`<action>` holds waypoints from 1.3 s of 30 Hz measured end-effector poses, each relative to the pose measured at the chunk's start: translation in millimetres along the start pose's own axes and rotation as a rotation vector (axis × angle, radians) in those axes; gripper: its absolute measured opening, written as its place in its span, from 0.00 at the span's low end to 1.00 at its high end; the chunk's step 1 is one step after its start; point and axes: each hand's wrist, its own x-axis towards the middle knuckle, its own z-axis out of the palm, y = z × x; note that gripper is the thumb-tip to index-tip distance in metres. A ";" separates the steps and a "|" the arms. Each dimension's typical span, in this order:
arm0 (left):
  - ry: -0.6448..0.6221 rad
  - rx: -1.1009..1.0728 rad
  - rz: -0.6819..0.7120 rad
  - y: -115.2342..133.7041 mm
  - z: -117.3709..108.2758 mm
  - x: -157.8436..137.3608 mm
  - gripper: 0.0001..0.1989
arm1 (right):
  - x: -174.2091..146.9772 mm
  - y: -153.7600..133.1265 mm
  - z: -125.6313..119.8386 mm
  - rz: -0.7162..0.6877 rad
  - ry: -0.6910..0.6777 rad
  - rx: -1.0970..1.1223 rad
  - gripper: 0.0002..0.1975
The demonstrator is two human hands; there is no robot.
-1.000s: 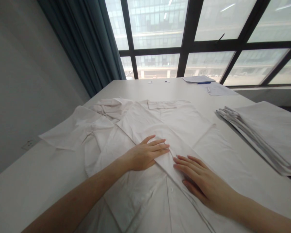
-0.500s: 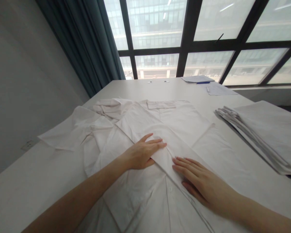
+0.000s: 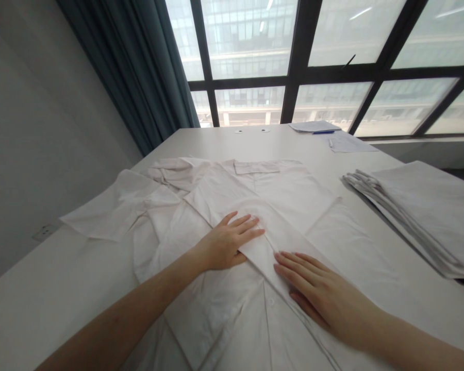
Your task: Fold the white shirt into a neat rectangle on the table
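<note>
A white garment point(image 3: 282, 196), like a shirt or lab coat with a button placket, lies spread in layers on the table. One sleeve reaches out to the left, and part of the cloth is bunched at the upper left. My left hand point(image 3: 230, 241) rests on the middle of the garment, palm down with fingers spread; its thumb is partly under a folded edge. To the right and nearer, my right hand point(image 3: 313, 286) lies flat on the folded strip, fingers stretched and side by side. Neither hand grips the cloth visibly.
A stack of folded white cloth point(image 3: 421, 216) lies at the table's right side. Papers point(image 3: 351, 143) and a blue pen point(image 3: 324, 132) are at the far right of the white table point(image 3: 212, 141). Beyond stand a dark curtain point(image 3: 139, 67) and a window.
The fingers of my left hand have spread a little wider on the cloth. My right hand and the garment stay nearly the same.
</note>
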 end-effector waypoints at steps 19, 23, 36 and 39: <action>-0.151 -0.059 0.138 5.4 -5.7 2.7 0.34 | -0.8 12.9 1.2 -0.043 0.111 0.134 0.21; -0.149 -0.077 0.142 7.5 -5.4 2.0 0.34 | -2.0 23.7 6.0 0.016 0.211 0.190 0.17; -0.122 -0.130 0.170 8.6 -3.9 0.9 0.34 | -2.0 40.5 -5.3 0.028 -0.199 0.218 0.25; -0.128 -0.135 0.157 8.5 -3.9 0.9 0.35 | -1.3 39.9 -7.2 0.005 -0.226 0.230 0.24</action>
